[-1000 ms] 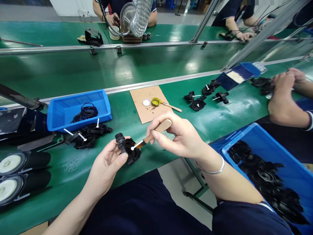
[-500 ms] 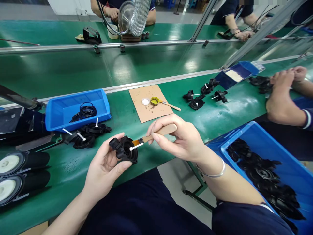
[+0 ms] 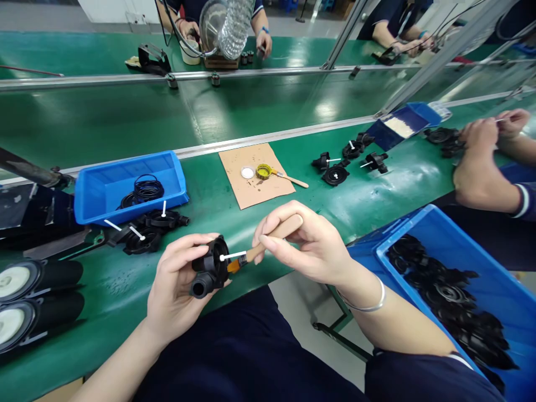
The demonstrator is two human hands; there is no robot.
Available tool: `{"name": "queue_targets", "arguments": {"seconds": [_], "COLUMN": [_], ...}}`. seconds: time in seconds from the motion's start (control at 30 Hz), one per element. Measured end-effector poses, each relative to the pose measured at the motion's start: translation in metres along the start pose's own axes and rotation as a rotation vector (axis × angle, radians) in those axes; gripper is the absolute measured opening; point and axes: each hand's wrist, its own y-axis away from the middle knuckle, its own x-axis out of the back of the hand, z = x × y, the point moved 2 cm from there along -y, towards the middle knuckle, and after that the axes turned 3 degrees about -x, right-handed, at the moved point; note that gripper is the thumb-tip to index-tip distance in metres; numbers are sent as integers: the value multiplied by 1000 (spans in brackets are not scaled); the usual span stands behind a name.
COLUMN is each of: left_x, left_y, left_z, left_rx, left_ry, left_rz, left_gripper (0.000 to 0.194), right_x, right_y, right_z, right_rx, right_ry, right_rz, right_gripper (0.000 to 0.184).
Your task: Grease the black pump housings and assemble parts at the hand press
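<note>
At left we see two black cylinders (image 3: 62,273) with white round faces, then one blue rectangular plastic bin (image 3: 94,192). Our left hand (image 3: 171,287) curls its fingers around one black plastic housing (image 3: 213,268), a single white rod (image 3: 233,256) jutting rightward. One wooden-handled brush (image 3: 253,252) meets the housing's open side, pinched between our right hand's (image 3: 307,248) thumb and fingers.

My left forearm (image 3: 125,357) slants up from the lower left, the left hand (image 3: 167,290) gripping with bent fingers (image 3: 181,246). My right forearm (image 3: 406,318) angles in from the lower right; my right hand (image 3: 312,243), slightly higher, pinches between thumb (image 3: 287,254) and curled forefinger (image 3: 270,216).
</note>
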Motion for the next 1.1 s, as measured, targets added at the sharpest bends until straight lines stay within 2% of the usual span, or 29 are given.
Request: {"name": "queue_targets", "arguments": {"seconds": [0.13, 0.27, 0.47, 0.6, 0.8, 1.0, 1.1], "left_x": [2, 3, 3, 6, 9, 9, 7], "left_y": [0, -2, -2, 2, 5, 6, 4], "left_z": [3, 6, 1, -6, -9, -9, -6], "left_rx": [-52, -99, -94, -91, -102, -196, -196], "left_ry": [-3, -40, -93, -146, -134, -205, -187], "left_rz": [29, 30, 84, 93, 63, 8, -8], "left_gripper": [67, 69, 59, 61, 70, 73, 75], "right_x": [1, 2, 1, 1, 1, 1, 1], "right_y": [1, 1, 4, 6, 5, 6, 6], "right_z": [2, -1, -4, 1, 7, 7, 7], "right_rx": [107, 187, 158, 113, 172, 115, 114], "right_ry": [135, 191, 195, 111, 132, 18, 45], "right_rz": [98, 106, 57, 38, 127, 57, 61], "right_gripper": [14, 21, 15, 13, 18, 21, 20]}}
